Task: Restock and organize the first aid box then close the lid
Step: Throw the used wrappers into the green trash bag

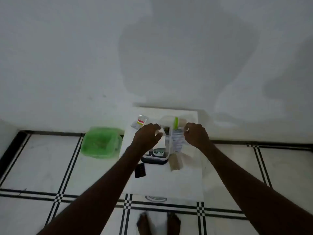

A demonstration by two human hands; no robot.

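The first aid box [155, 160], with a dark base and a pale rim, stands open on a small white table [169, 184]. My left hand [147, 135] hovers over the box, fingers closed on a small white item [160, 132]. My right hand [196, 134] pinches the top corner of a clear packet with blue print [177, 141], which hangs beside the box's right edge. A pale bottle with a green band [171, 122] lies behind the box. A sachet with red and yellow stripes [140, 122] lies at the back left. What the box holds is mostly hidden.
A beige bandage roll [176, 162] lies right of the box and a dark blister strip [140, 170] in front of it. A green plastic container [101, 142] sits on the tiled floor to the left. The wall stands directly behind the table. My feet [159, 223] show below.
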